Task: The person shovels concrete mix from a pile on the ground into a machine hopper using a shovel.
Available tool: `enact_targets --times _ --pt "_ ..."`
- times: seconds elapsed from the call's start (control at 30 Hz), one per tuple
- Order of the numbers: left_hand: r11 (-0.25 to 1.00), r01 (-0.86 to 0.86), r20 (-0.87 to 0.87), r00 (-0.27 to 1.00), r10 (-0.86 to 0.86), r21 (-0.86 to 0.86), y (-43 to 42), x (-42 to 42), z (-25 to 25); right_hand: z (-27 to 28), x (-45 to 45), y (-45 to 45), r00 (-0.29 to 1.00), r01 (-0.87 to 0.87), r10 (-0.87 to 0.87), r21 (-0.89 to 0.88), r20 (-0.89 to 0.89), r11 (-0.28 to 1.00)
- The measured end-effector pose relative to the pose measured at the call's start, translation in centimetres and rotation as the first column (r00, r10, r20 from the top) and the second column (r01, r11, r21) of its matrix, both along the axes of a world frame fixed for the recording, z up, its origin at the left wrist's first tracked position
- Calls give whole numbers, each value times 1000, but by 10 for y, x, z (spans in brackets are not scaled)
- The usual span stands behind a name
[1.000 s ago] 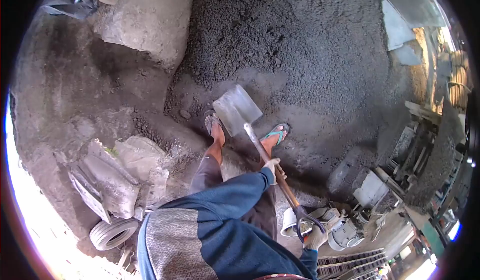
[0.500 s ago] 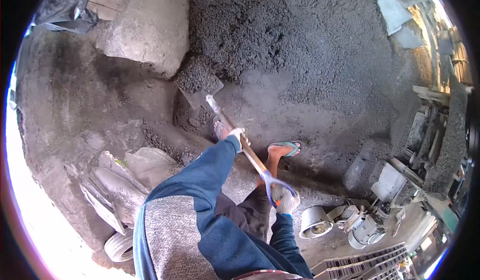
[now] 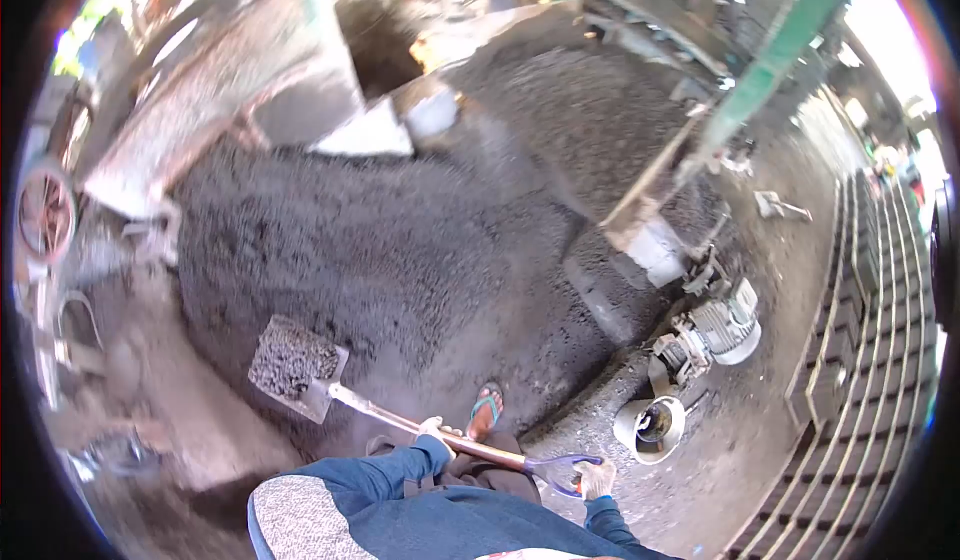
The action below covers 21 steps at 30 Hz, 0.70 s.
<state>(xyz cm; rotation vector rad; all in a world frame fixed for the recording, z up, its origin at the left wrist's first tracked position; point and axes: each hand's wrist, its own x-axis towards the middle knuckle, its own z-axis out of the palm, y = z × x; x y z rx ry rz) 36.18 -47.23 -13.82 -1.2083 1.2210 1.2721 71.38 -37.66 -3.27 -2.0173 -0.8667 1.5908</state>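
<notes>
A shovel [image 3: 385, 416] lies across the front of my body, its blade to the left and loaded with dark, grainy mix [image 3: 291, 359]. My gloved left hand [image 3: 438, 434] is closed around the middle of the shaft. At the other end, my gloved right hand [image 3: 597, 477] grips the blue D-shaped handle [image 3: 562, 472]. Beneath the blade spreads a wide bed of the same dark mix [image 3: 330, 230]. Between the shaft and the bed, one foot in a green-strapped flip-flop [image 3: 487, 406] shows.
To the right stand a white bucket [image 3: 625, 428] and an electric motor [image 3: 724, 328]. Beyond them are stacked rows of dark blocks [image 3: 860, 390] on slats. A green post [image 3: 760, 85] slants at upper right. A wheel [image 3: 47, 212] is at far left.
My view has turned to the right and lifted, bringing the green post and block rows into sight. The loaded shovel has swung round with my body, both hands still on it.
</notes>
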Motion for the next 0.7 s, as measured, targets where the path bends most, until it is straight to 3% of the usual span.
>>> enact_targets --times 0.07,0.13,0.17,0.2,0.27,0.3,0.33,0.37,0.4,0.43,0.5,0.57,0.6,0.63,0.7 --pt "986 126 -27 992 -124 109 51 -12 6 0 6 -9 989 149 -147 72 -33 986" --pt "941 224 -81 974 -210 253 121 -24 67 -1 -6 -19 942 332 -318 180 -104 926" --pt "899 267 -120 963 -240 347 156 -29 88 1 -18 -18 894 436 -371 301 -250 848" --pt "856 318 -168 948 -272 408 192 -31 129 13 -31 -12 916 401 -349 403 -198 823" --pt "689 482 -345 875 -340 541 258 -31 209 50 -63 5 859 511 -429 521 -280 683" --pt "559 506 -365 862 -352 657 293 -32 224 33 -63 13 799 594 -478 604 -365 532" --pt "392 543 -417 833 -364 743 316 -29 267 82 -84 19 803 576 -473 679 -364 455" --pt "222 465 -356 847 -395 857 346 -30 286 122 -100 22 829 496 -478 776 -291 388" --pt "138 497 -411 819 -400 857 362 -25 328 111 -95 23 819 369 -555 876 -148 311" --pt "-7 452 -416 815 -402 892 382 -23 351 148 -115 25 766 374 -619 902 -170 215" --pt "-241 340 -411 825 -388 909 411 -26 389 230 -164 17 684 46 -725 987 82 155" --pt "-196 182 -261 805 -532 963 422 -33 415 280 -207 19 707 -246 -692 968 148 -44" --pt "-257 128 -256 787 -561 958 429 -39 412 295 -225 16 674 -430 -685 901 279 -56" --pt "-238 141 -256 779 -573 961 431 -44 407 305 -241 13 625 -554 -674 832 394 -27" --pt "-229 179 -285 739 -610 957 432 -58 378 312 -265 2 542 -717 -495 681 680 150"
